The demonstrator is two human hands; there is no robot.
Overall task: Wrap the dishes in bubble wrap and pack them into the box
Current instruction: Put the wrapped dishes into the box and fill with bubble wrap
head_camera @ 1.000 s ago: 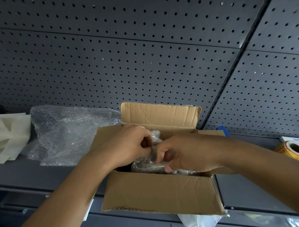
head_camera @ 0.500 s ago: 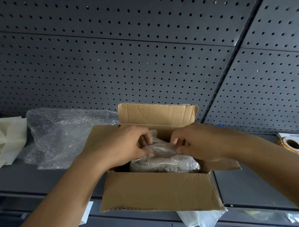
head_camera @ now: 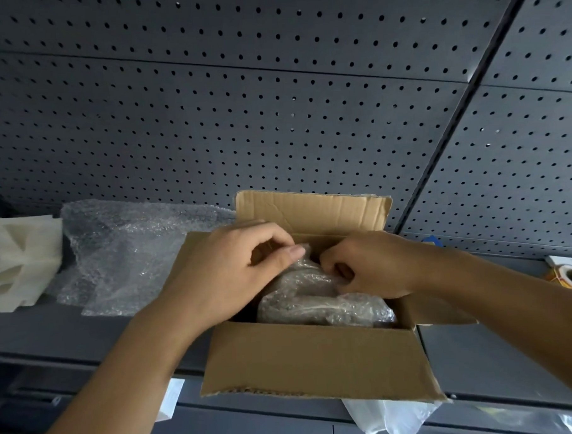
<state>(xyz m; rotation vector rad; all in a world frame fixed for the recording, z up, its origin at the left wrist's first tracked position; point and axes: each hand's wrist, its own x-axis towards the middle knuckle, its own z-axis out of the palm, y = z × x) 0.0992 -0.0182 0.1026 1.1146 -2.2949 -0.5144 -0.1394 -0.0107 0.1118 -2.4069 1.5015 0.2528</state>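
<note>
Item 1: wrapped dish bundle (head_camera: 321,300), packed in box (head_camera: 310,357), my left hand (head_camera: 228,275) and right hand (head_camera: 372,265) both pinching its top wrap; flaps unclosed, spare bubble wrap (head_camera: 125,256) beside, so probably more to pack.

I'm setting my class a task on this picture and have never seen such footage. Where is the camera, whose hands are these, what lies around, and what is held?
No machine here: a person wears one camera on the head, looking down at their own hands. On the dark grey bench stands an open brown cardboard box. The left hand and right hand both pinch a bubble-wrapped bundle inside it. A loose clear bubble-wrap sheet and white foam piece lie to the left.
</note>
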